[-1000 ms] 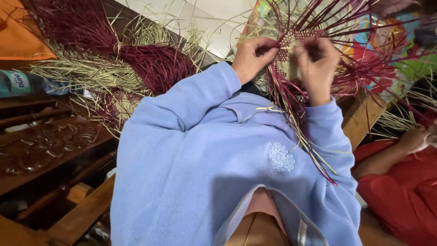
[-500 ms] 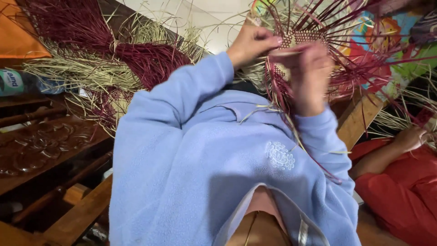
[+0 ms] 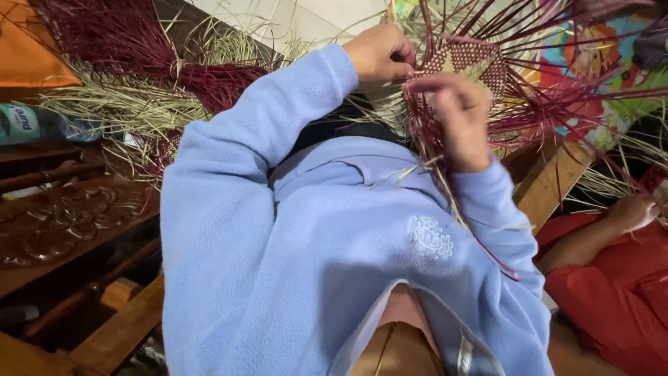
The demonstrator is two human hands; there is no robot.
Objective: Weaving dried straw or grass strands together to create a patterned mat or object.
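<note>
A half-woven piece of dark red and pale straw (image 3: 467, 58) is held up in front of me, with long loose red strands fanning out from it. My left hand (image 3: 378, 53) pinches the weave at its left edge. My right hand (image 3: 460, 122) is closed on a bunch of red strands (image 3: 426, 132) hanging below the weave. Both arms are in light blue fleece sleeves (image 3: 278, 132). Loose strands trail down over my chest.
Bundles of dark red and pale straw (image 3: 139, 76) lie at the left over carved dark wooden furniture (image 3: 62, 223). A plastic bottle (image 3: 21, 122) lies at the far left. Another person in red (image 3: 612, 292) sits at the right, one hand (image 3: 633, 209) in straw.
My right hand has come down and left along the red strands. My left hand has shifted slightly up at the weave's edge.
</note>
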